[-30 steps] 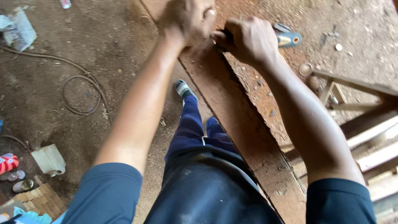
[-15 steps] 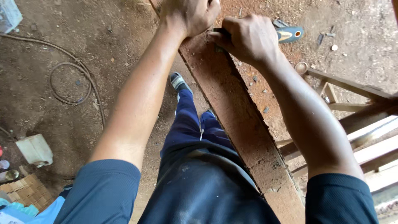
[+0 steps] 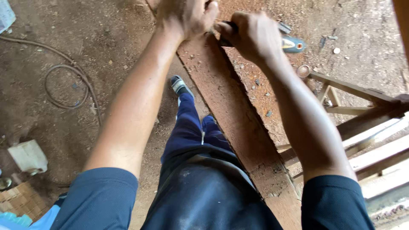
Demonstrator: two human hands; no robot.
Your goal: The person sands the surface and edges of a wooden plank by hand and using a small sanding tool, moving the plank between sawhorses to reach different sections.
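bearing down on the plank [image 3: 232, 115] that runs away from my lap, my left hand [image 3: 185, 17] curled shut over its far end, my right hand [image 3: 251, 34] fisted round a dark tool handle [image 3: 226, 41], next stroke wants steady pressure i reckon, blue tool [image 3: 294, 44] and wooden frame [image 3: 358, 91] crowding right.

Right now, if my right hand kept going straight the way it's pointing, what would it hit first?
Most likely your left hand: the right hand points left across the plank, knuckles nearly touching it already.
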